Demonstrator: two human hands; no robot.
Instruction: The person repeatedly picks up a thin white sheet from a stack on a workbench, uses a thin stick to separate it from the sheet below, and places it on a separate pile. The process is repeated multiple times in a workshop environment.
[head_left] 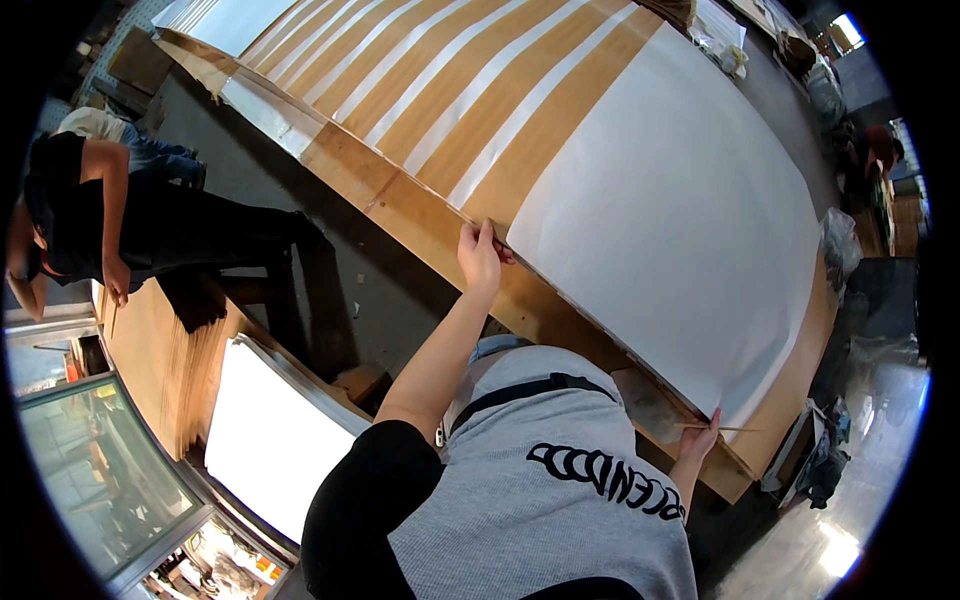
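A large white paper sheet (670, 210) lies uppermost on a table-wide spread of overlapping sheets, whose other edges show as brown and white stripes (430, 85). At the near edge, by the white sheet's left corner, my left hand (482, 258) is closed on the sheets' edge, some fingers tucked out of sight. My right hand (699, 440) is at the near right corner of the white sheet, closed on a thin wooden stick (735, 429) that crosses the corner. The paper bends up slightly beside that hand; whether the fingers also grip it, I cannot tell.
On the left another person (110, 215) in black holds a thin stick beside a stack of brown sheets (165, 365). Closer to me stands a white stack (280, 440). Clear plastic wrap (840, 240) and dark cloth (825, 460) are at the right. A wooden board (400, 215) runs along the table's near side.
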